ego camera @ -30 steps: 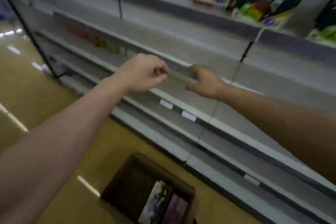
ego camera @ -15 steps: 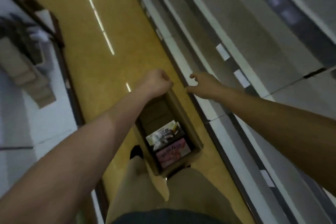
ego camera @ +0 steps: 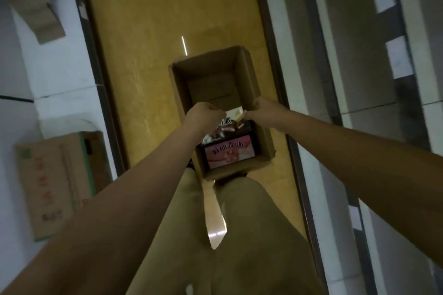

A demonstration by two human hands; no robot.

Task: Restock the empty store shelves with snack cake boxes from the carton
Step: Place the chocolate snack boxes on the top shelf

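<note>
An open brown carton (ego camera: 250, 74) stands on the yellow floor in front of my legs. Its far half is bare; its near half holds a pink snack cake box (ego camera: 229, 152) and, beyond it, a dark snack cake box (ego camera: 224, 130). Both hands are inside the carton at the dark box's far edge. My left hand (ego camera: 203, 115) curls its fingers over the left end and my right hand (ego camera: 262, 110) grips the right corner. The dark box looks tilted up, with its far edge mostly hidden by my hands.
Grey store shelves (ego camera: 359, 55) with white price tags run along the right of the aisle. A closed cardboard carton (ego camera: 55, 182) lies on a white surface at the left, and folded cardboard (ego camera: 36, 7) lies farther back. My beige trousers (ego camera: 239, 235) fill the bottom.
My view swung down from the shelves to the carton. Both hands dropped from the shelf edge into the carton and closed on the dark box.
</note>
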